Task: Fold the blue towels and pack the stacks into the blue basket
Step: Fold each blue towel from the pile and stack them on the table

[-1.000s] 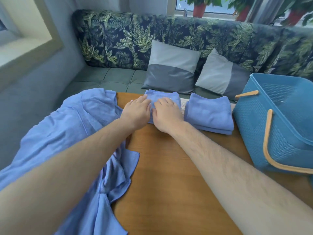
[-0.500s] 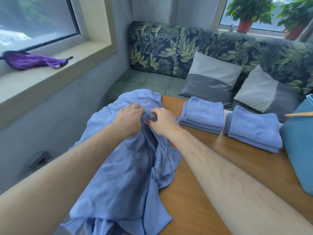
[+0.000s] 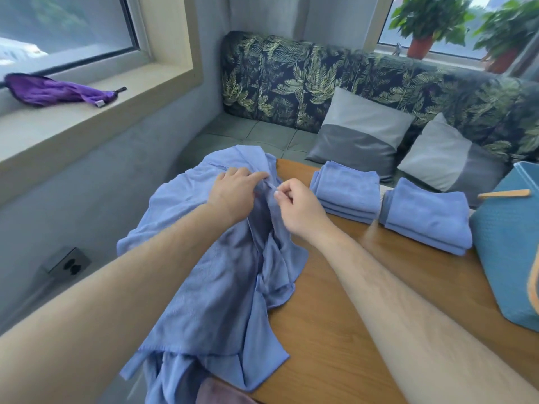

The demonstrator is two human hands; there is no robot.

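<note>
the right hand [image 3: 294, 207] pinches a fold of the loose towel [image 3: 221, 287], the left hand [image 3: 233, 191] lies on it with index out, its grip unclear.

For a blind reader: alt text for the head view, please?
A right hand pinches a fold of a crumpled blue towel on a table while the left hand rests on it. Two folded towel stacks sit beside a blue basket.

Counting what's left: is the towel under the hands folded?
Not folded: the towel lies crumpled over the table edge, right hand pinching it.
</note>
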